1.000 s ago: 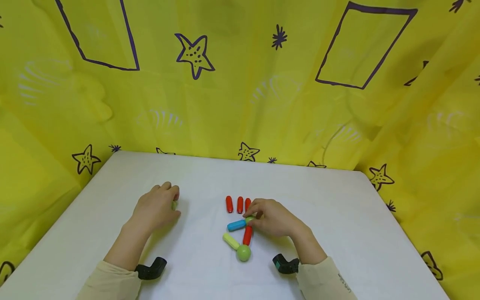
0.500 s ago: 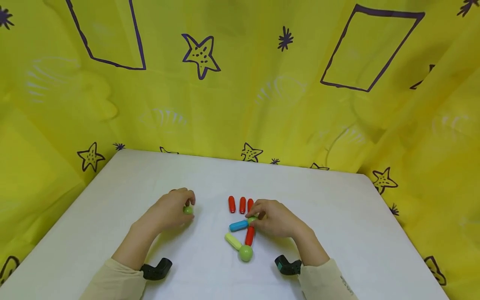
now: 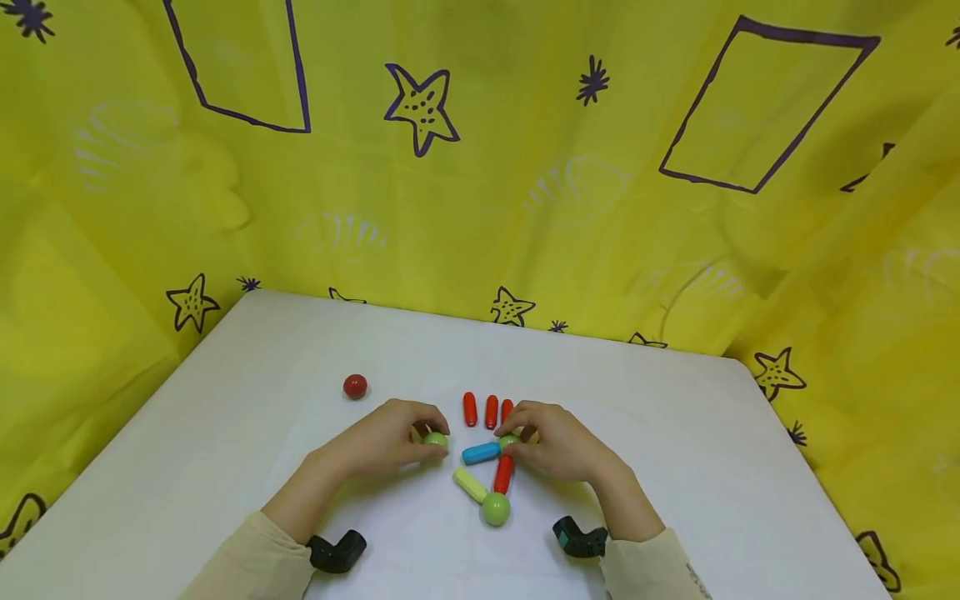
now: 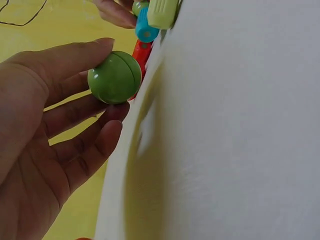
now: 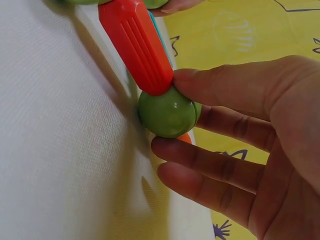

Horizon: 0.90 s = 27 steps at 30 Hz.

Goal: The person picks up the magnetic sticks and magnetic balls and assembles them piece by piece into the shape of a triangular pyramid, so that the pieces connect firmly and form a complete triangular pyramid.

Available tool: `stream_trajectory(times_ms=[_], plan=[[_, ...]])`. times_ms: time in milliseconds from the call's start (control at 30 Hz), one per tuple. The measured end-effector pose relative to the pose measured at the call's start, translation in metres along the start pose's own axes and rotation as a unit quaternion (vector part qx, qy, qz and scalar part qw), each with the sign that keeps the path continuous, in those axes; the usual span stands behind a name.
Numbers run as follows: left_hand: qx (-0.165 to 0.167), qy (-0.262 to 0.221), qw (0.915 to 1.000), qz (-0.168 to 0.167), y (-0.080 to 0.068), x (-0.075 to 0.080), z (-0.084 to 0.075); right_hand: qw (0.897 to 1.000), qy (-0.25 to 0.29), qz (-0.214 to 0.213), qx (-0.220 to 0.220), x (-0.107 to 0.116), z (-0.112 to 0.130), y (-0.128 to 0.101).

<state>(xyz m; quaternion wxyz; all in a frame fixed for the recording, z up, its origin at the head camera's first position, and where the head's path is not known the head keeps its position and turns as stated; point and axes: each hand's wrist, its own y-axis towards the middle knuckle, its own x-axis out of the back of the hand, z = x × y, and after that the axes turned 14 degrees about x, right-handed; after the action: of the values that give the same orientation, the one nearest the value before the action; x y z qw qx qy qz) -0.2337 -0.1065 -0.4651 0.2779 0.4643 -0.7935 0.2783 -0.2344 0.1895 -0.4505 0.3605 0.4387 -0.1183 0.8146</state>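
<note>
Left hand (image 3: 382,440) pinches a green ball (image 3: 435,439) in its fingers at nine o'clock of the blue rod (image 3: 481,452); right hand (image 3: 558,442) grips the joint ball (image 3: 508,441). Best keep that joint steady.

Red ball (image 3: 355,386) is seen alone on white table (image 3: 712,467), well apart from three red sticks (image 3: 487,410) laid side by side. Table is backed by yellow star-printed curtain (image 3: 525,192).
</note>
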Motion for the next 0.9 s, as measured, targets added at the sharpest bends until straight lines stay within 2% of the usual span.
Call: stream_trajectory(times_ms=[233, 600, 900], plan=[[0.005, -0.051, 0.9985, 0.02, 0.004, -0.01, 0.004, 1.0, 0.014, -0.004, -0.007, -0.002, 0.001, -0.001], [-0.006, -0.093, 0.9956, -0.001, 0.012, -0.023, 0.016, 1.0, 0.021, -0.006, -0.007, -0.004, 0.001, 0.001], [-0.01, -0.092, 0.9956, -0.014, 0.014, -0.026, 0.02, 0.999, 0.02, -0.001, -0.028, -0.002, 0.004, 0.002]])
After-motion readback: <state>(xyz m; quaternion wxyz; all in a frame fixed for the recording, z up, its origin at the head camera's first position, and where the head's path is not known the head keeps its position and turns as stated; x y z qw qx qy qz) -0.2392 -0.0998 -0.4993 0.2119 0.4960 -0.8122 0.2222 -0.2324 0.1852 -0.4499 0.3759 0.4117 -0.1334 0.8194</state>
